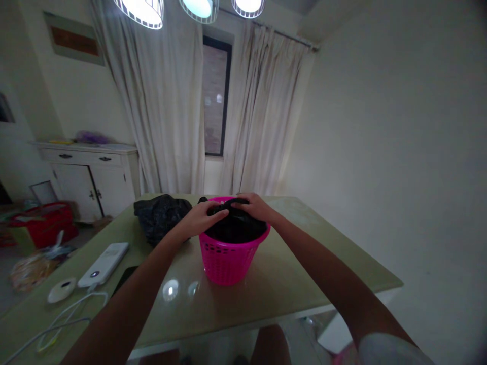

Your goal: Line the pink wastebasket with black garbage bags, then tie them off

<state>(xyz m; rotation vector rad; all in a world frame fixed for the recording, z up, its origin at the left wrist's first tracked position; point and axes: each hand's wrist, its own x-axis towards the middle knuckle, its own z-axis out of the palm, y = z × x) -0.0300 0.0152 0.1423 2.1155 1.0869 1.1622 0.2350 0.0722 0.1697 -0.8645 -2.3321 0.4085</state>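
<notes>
A bright pink plastic basket (pixel 228 261) with a perforated wall stands upright on the table. Black plastic bag (pixel 238 228) material lines its inside and bunches up near the rim. At the basket's left rim, my left hand (pixel 201 218) is closed on a gathered part of this bag, thumb pointing right. My right hand (pixel 255 208) reaches over the far right rim, its fingers closed on the bag's upper edge. Both hands are close together, and the fingertips are partly hidden in the dark plastic. A crumpled black plastic bundle (pixel 160 215) lies left of the basket.
On the table's (pixel 297 274) left side lie a white power bank (pixel 104 263), a round white object (pixel 62 290), white cables (pixel 72 317) and a dark flat object (pixel 125 278) partly behind my left forearm. A white cabinet (pixel 83 177) and curtains stand beyond.
</notes>
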